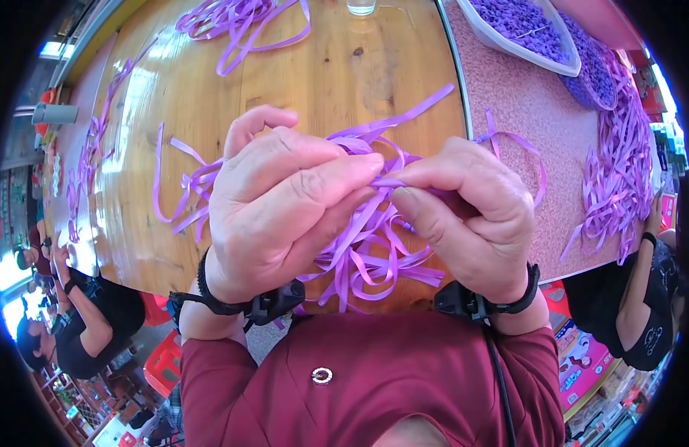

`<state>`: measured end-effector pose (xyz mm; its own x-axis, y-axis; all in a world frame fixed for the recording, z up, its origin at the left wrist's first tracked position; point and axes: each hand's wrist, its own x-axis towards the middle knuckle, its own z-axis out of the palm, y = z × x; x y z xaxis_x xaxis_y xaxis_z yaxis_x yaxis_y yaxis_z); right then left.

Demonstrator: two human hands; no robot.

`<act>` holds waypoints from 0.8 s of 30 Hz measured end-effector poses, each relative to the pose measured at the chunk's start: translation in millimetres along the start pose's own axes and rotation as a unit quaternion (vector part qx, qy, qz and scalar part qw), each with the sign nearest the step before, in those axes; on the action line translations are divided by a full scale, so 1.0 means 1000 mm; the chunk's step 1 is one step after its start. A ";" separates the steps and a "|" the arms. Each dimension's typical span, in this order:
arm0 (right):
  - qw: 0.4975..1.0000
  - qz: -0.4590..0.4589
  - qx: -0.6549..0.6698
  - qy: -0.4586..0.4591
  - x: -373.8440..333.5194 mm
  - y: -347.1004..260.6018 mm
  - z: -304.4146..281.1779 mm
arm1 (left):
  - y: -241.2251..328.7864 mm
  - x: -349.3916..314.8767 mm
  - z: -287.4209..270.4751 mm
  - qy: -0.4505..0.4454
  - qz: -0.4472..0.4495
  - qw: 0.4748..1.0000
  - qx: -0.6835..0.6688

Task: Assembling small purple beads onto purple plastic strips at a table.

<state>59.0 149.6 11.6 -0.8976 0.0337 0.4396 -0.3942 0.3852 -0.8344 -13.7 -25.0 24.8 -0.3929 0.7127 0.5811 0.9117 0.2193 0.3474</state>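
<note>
A thin purple ribbon [390, 182] is stretched between my two hands, just above the wooden table. My left hand [285, 186] pinches one part of it between thumb and forefinger, with the little finger curled away. The thumb and bent forefinger of my right hand [471, 208] grip the ribbon a short way to the right. Beneath both hands lies a loose tangle of purple ribbons [370, 261], partly covered by my fingers. More loose ribbon ends [188, 197] spread out to the left of my left hand.
A bundle of purple ribbon [233, 22] and a clear glass [361, 7] sit at the far side. On the pink surface at right stand a white tub [523, 37] of small purple pieces and a ribbon heap [616, 164]. People [99, 328] sit at both sides.
</note>
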 end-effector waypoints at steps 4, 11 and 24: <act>1.000 0.021 -0.008 -0.013 0.003 -0.003 -0.001 | -0.001 -0.002 0.000 -0.002 -0.040 0.999 -0.027; 0.998 0.048 0.011 -0.033 -0.006 -0.002 0.005 | 0.006 -0.009 -0.005 -0.055 -0.223 0.910 -0.346; 0.998 0.005 -0.058 -0.014 -0.004 0.005 0.011 | 0.008 -0.006 0.008 -0.110 -0.200 0.962 -0.151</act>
<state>58.0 141.7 2.1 -0.9073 0.0124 0.4203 -0.3609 0.4899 -0.7935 -3.1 -22.2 18.3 -0.6402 0.7422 0.1981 0.6031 0.3259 0.7281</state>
